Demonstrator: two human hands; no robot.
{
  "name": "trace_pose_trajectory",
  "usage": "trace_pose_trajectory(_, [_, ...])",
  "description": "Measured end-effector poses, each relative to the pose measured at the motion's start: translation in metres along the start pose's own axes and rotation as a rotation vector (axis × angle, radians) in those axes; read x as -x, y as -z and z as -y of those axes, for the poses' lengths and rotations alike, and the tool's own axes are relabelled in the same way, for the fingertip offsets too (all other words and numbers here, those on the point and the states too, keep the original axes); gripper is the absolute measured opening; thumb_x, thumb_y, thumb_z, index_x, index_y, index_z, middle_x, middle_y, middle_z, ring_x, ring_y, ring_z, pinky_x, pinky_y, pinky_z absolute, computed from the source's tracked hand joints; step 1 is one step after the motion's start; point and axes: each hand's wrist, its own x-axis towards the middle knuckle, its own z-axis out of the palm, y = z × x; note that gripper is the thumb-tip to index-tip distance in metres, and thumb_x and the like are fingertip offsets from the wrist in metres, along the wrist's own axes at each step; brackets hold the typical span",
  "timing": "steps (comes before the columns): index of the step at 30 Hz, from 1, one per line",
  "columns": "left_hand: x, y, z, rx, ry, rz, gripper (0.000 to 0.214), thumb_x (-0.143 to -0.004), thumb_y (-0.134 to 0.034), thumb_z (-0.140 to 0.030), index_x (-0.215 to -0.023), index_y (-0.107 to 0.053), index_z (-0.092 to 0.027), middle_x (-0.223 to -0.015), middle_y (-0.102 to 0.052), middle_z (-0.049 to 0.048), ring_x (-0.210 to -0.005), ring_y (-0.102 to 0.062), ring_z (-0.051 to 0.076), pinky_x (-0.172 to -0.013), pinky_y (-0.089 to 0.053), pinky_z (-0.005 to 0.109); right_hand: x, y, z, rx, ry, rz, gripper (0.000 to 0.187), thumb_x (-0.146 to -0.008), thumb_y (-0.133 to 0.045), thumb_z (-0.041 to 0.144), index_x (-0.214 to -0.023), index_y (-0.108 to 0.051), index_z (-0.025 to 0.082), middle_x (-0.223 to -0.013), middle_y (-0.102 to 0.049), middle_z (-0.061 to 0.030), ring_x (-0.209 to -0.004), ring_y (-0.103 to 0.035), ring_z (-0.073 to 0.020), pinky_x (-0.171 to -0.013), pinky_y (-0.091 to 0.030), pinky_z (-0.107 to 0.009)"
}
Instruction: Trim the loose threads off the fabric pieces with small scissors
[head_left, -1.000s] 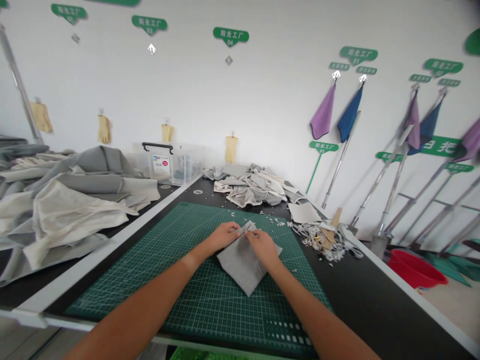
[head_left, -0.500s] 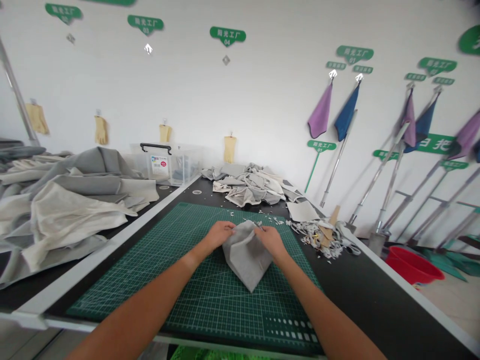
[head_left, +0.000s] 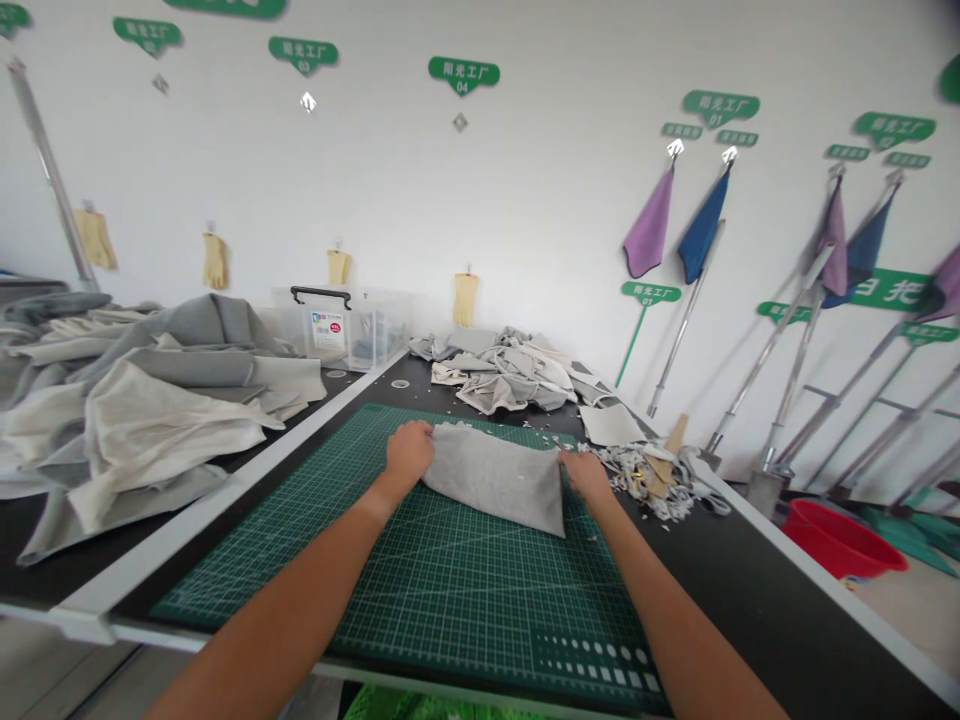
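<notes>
Between my hands a piece of grey cloth is stretched out sideways, its lower right corner hanging toward me. My left hand pinches its upper left corner. At the upper right corner, my right hand is closed on the edge. Both hands are over the green cutting mat, which has a white grid. Whether the lower edge of the cloth touches the mat, I cannot tell.
Grey and pale cloth is heaped at left, near a clear plastic box. Another cloth pile lies behind the mat. Scraps lie at right, next to a flat cloth piece. A red basin stands beyond the table.
My hands have moved apart, left hand leftward and right hand rightward. The grey cloth, bunched and hanging to a point before, is now spread wide. The view has shifted slightly.
</notes>
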Motion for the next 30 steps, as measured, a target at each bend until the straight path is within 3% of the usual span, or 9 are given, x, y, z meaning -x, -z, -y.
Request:
trace_pose_trajectory(2, [-0.001, -0.004, 0.000, 0.013, -0.024, 0.072, 0.027, -0.087, -0.054, -0.022, -0.106, -0.073, -0.021, -0.108, -0.073, 0.0123, -0.105, -0.065, 0.026, -0.091, -0.046, 0.033, -0.002, -0.001, -0.002, 0.016, -0.047, -0.013, 0.034, -0.086, -0.048, 0.037, -0.070, -0.069, 0.015, -0.067, -0.067, -0.0131, -0.069, -0.064, -0.0234, -0.065, -0.043, -0.031])
trace_pose_trajectory(6, [0.003, -0.005, -0.005, 0.030, -0.113, 0.107, 0.025, -0.086, -0.058, -0.028, -0.103, -0.075, -0.022, -0.110, -0.073, 0.0129, -0.111, -0.062, 0.029, -0.097, -0.044, 0.036, -0.003, 0.001, 0.002, 0.017, -0.076, -0.084, 0.041, -0.087, -0.049, 0.043, -0.102, -0.072, 0.013, -0.099, -0.072, -0.0196, -0.093, -0.066, -0.0295, -0.076, -0.044, -0.034])
trace_pose_trajectory(8, [0.005, -0.001, -0.008, 0.061, -0.183, 0.097, 0.026, -0.088, -0.054, -0.024, -0.101, -0.076, -0.024, -0.113, -0.072, 0.0103, -0.113, -0.060, 0.027, -0.101, -0.042, 0.036, -0.002, 0.004, 0.005, 0.009, -0.076, -0.121, 0.046, -0.089, -0.046, 0.045, -0.113, -0.069, 0.013, -0.107, -0.071, -0.0206, -0.100, -0.065, -0.0310, -0.079, -0.044, -0.035])
trace_pose_trajectory(11, [0.009, 0.004, -0.015, 0.224, -0.361, 0.161, 0.033, -0.086, -0.047, -0.013, -0.092, -0.078, -0.025, -0.106, -0.074, 0.0048, -0.106, -0.062, 0.022, -0.101, -0.043, 0.032, 0.001, 0.004, 0.013, -0.020, -0.031, -0.130, 0.046, -0.090, -0.044, 0.044, -0.115, -0.069, 0.015, -0.107, -0.071, -0.0174, -0.099, -0.064, -0.0294, -0.080, -0.044, -0.034])
trace_pose_trajectory(16, [0.018, 0.004, -0.031, 0.479, -0.517, 0.368, 0.032, -0.081, -0.047, -0.011, -0.080, -0.078, -0.021, -0.092, -0.076, 0.0021, -0.094, -0.066, 0.019, -0.092, -0.047, 0.028, 0.011, -0.009, 0.030, -0.100, 0.121, -0.009, 0.033, -0.084, -0.053, 0.033, -0.109, -0.072, 0.022, -0.095, -0.074, -0.0053, -0.083, -0.065, -0.0214, -0.075, -0.046, -0.028])
trace_pose_trajectory(22, [0.024, 0.015, -0.046, 0.784, -0.561, 0.545, 0.019, -0.080, -0.059, -0.016, -0.094, -0.073, -0.016, -0.096, -0.074, 0.0052, -0.093, -0.065, 0.020, -0.087, -0.048, 0.028, 0.033, -0.015, 0.051, -0.309, 0.458, 0.234, 0.049, -0.077, -0.053, 0.016, -0.123, -0.065, 0.027, -0.120, -0.069, -0.0003, -0.100, -0.064, -0.0189, -0.093, -0.046, -0.029])
trace_pose_trajectory(26, [0.025, 0.019, -0.048, 0.888, -0.569, 0.570, 0.016, -0.081, -0.063, -0.020, -0.095, -0.070, -0.015, -0.096, -0.072, 0.0061, -0.094, -0.065, 0.020, -0.089, -0.049, 0.030, 0.045, -0.010, 0.063, -0.370, 0.547, 0.396, 0.045, -0.080, -0.056, 0.020, -0.124, -0.066, 0.025, -0.121, -0.068, -0.0006, -0.105, -0.062, -0.0195, -0.094, -0.045, -0.029])
trace_pose_trajectory(28, [0.026, 0.019, -0.049, 0.890, -0.569, 0.528, 0.016, -0.082, -0.063, -0.022, -0.095, -0.069, -0.016, -0.097, -0.071, 0.0064, -0.096, -0.065, 0.020, -0.091, -0.049, 0.031, 0.048, -0.009, 0.066, -0.368, 0.559, 0.448, 0.032, -0.084, -0.059, 0.027, -0.113, -0.071, 0.022, -0.112, -0.071, -0.0011, -0.102, -0.062, -0.0203, -0.091, -0.045, -0.028])
trace_pose_trajectory(30, [0.026, 0.019, -0.049, 0.875, -0.579, 0.479, 0.018, -0.082, -0.063, -0.024, -0.097, -0.069, -0.016, -0.100, -0.071, 0.0073, -0.098, -0.065, 0.020, -0.093, -0.048, 0.031, 0.047, -0.009, 0.068, -0.309, 0.534, 0.415, 0.024, -0.087, -0.059, 0.036, -0.097, -0.074, 0.020, -0.095, -0.072, -0.0006, -0.092, -0.063, -0.0200, -0.083, -0.045, -0.027])
